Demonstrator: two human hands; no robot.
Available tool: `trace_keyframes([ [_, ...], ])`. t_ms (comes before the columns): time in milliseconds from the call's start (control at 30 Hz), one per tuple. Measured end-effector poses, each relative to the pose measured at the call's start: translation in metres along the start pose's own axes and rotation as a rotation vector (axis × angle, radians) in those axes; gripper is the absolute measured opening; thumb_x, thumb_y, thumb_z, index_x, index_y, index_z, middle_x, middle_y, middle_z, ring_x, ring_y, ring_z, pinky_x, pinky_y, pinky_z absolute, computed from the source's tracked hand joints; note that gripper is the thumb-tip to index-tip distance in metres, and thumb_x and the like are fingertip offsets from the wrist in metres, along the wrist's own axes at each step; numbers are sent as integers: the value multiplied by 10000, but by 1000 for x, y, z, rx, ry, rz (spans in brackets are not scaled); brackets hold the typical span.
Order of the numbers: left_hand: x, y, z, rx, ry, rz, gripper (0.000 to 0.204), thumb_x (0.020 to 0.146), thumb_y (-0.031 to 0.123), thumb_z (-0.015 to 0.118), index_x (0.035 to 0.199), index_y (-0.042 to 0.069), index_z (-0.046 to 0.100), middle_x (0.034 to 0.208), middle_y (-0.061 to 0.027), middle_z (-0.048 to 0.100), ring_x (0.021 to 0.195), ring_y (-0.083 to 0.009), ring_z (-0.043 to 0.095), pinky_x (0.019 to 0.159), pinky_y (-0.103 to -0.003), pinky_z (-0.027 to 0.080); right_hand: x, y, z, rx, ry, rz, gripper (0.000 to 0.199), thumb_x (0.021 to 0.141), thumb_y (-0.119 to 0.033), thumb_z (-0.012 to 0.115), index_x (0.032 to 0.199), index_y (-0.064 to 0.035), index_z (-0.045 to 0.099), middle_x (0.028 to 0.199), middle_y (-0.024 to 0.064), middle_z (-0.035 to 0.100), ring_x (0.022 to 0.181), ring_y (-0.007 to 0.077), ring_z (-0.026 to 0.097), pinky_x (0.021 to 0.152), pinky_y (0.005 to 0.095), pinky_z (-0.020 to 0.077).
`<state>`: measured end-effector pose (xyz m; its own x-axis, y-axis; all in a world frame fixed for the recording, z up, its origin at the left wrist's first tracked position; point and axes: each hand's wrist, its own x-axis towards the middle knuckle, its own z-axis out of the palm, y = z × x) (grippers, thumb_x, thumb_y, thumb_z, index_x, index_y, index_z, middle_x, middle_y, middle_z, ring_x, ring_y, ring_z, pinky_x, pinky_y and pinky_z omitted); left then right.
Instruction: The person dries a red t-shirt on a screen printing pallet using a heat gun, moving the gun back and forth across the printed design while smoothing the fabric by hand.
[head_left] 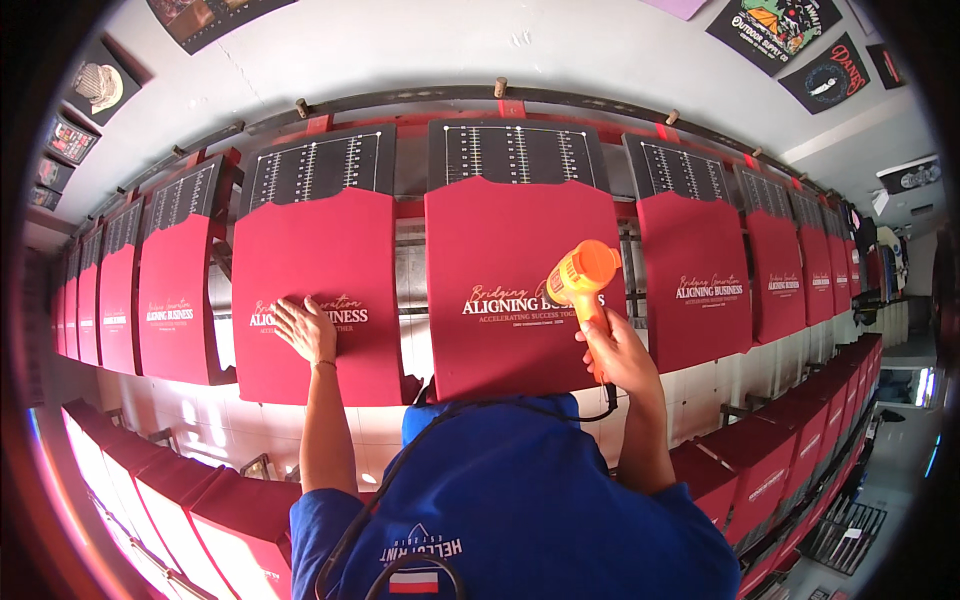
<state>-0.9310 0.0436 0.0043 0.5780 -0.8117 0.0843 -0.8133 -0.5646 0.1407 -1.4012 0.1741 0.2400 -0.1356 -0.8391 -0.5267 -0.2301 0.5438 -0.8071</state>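
Note:
My right hand (625,355) is wrapped around the handle of an orange hair dryer (580,272), which is over the printed lettering of a red shirt (520,235) on the board in front of me. The dryer hides part of the white print. A black cord (470,404) runs from its handle across my blue shirt. To the left, my left hand (308,332) lies flat with fingers spread on a second red shirt (312,245), covering the middle of its print.
Black boards with white ruler marks (515,150) stick out above the shirts. More red shirts (695,270) on boards curve away on both sides. Behind me stands another row of red shirts (765,470). A dark rail (400,97) runs along the far side.

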Motion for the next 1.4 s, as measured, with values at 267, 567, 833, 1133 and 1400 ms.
trace_keyframes([
  [267,-51,30,-3,-14,11,67,701,1036,449,294,1554,-10,182,1630,-192,167,1518,-352,105,1233,-466,69,2,2,-20,-34,-107,3,312,1030,-267,508,1199,-5,526,932,59,633,606,90,577,434,236,451],
  [567,-135,54,-15,-59,26,161,671,1030,400,347,1551,-1,214,1616,-199,208,1508,-367,140,1224,-484,89,7,9,-50,-73,-267,-30,310,1020,-296,542,1116,-1,532,900,52,616,646,99,594,518,266,505],
  [833,-183,51,-34,-37,9,27,606,1029,429,364,1547,118,312,1623,-174,207,1504,-380,143,1213,-539,76,22,9,-68,-175,-413,-38,355,1031,-305,528,1203,6,519,976,75,630,685,97,595,552,265,527],
  [1133,-188,53,-24,-30,42,-350,652,991,518,396,1570,250,262,1650,-89,168,1518,-338,115,1127,-652,208,40,5,-84,-169,-511,-89,311,1030,-283,534,1155,1,519,961,71,628,683,104,598,553,276,529],
  [1400,-187,54,-27,-1,10,-339,667,982,494,417,1573,231,255,1646,-117,168,1514,-363,113,1056,-697,287,37,7,-90,-242,-438,-102,301,1033,-268,522,1155,6,519,966,74,639,666,100,598,559,268,536],
])
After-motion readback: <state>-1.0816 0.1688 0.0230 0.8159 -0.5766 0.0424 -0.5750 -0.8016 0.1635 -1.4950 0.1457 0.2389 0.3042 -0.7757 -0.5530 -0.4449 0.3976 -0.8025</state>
